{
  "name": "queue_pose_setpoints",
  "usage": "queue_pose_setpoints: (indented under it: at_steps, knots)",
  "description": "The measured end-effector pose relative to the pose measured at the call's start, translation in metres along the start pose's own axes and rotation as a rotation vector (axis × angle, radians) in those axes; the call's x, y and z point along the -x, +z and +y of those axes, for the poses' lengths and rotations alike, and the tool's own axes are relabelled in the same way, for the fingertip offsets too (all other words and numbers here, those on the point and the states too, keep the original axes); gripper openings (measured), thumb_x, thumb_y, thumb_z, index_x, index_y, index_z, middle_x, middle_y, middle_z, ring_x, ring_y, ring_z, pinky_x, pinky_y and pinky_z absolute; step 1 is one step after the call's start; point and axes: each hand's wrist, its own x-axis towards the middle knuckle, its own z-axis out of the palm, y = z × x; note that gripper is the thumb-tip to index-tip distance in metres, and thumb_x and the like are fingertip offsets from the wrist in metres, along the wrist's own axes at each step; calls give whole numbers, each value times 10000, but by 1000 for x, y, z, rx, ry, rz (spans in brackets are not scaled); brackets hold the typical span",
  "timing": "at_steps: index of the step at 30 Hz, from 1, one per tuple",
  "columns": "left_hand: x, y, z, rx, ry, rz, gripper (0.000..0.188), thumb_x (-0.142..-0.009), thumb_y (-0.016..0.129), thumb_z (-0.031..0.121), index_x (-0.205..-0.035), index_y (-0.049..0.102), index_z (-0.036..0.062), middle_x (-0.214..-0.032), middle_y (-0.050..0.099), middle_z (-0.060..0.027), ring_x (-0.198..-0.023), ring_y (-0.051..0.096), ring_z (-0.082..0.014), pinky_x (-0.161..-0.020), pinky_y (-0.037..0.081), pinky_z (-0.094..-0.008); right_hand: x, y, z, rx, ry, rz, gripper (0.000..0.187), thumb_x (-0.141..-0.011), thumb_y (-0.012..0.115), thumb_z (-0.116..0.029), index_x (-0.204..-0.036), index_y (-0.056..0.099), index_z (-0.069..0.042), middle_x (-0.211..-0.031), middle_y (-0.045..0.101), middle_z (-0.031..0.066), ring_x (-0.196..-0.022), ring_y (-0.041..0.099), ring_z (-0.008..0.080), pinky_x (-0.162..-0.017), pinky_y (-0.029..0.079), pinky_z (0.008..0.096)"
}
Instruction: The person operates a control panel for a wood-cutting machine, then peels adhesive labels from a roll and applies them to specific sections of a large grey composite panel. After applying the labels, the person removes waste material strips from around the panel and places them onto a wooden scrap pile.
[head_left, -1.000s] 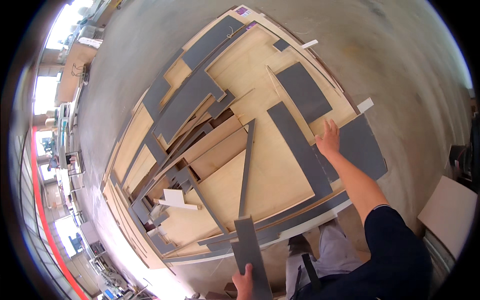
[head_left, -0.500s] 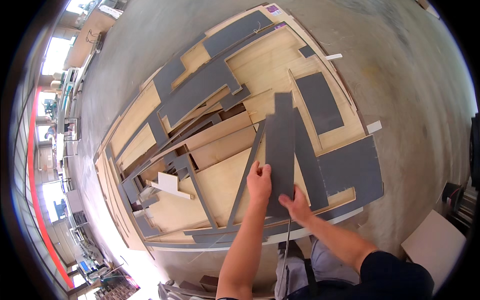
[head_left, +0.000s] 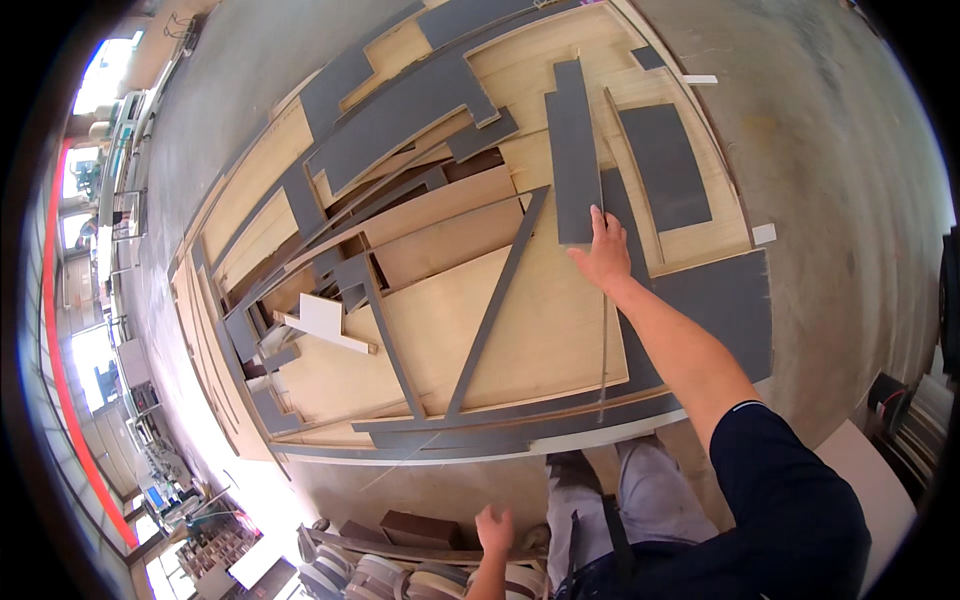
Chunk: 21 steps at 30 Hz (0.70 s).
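A long dark grey board (head_left: pixel 574 160) with a step at its far end lies on a pile of grey-faced and pale wood panels (head_left: pixel 470 320). My right hand (head_left: pixel 605 252) is at the board's near right corner, thumb by the short end and fingers along the long side, closed on it. A thin strip (head_left: pixel 604 350) runs from under this hand toward the pile's near edge. Low in the head view, my left hand (head_left: pixel 493 528) is away from the pile, fingers loosely bent and somewhat apart, with nothing seen in it.
A white T-shaped offcut (head_left: pixel 322 316) rests among loose pieces at left. A grey rectangular panel (head_left: pixel 665 165) lies right of the board. Rolls of edging (head_left: pixel 375 575) and a brown block (head_left: pixel 420 530) are by my legs. Pale sheets lean at lower right.
The grey board has slid away from me across the pile. My left hand has let go of it and dropped back toward my body; my right hand has moved forward with it.
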Motion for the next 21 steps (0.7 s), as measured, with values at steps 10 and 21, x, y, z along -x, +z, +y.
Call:
queue_pose_setpoints:
  at_steps: [10,21]
  knots:
    - [19,15,40,310,-25,-86,348,-745,658,252,-947,590,-24,-882,583,-189,-871,556,-334,-776,446,-398,17,60,-11,381,-120,5,677,-759,577,-71,-1375,297,-90,-1365,308,209,-1194,358,349,-966,335,414]
    - [23,17,19,204,-162,-248,388,-765,664,236,-1027,587,-40,-981,592,-191,-908,584,-312,-808,458,-373,4,45,-20,394,-333,-134,627,-817,511,-157,-1399,278,-151,-1384,335,199,-1265,318,319,-1058,229,461]
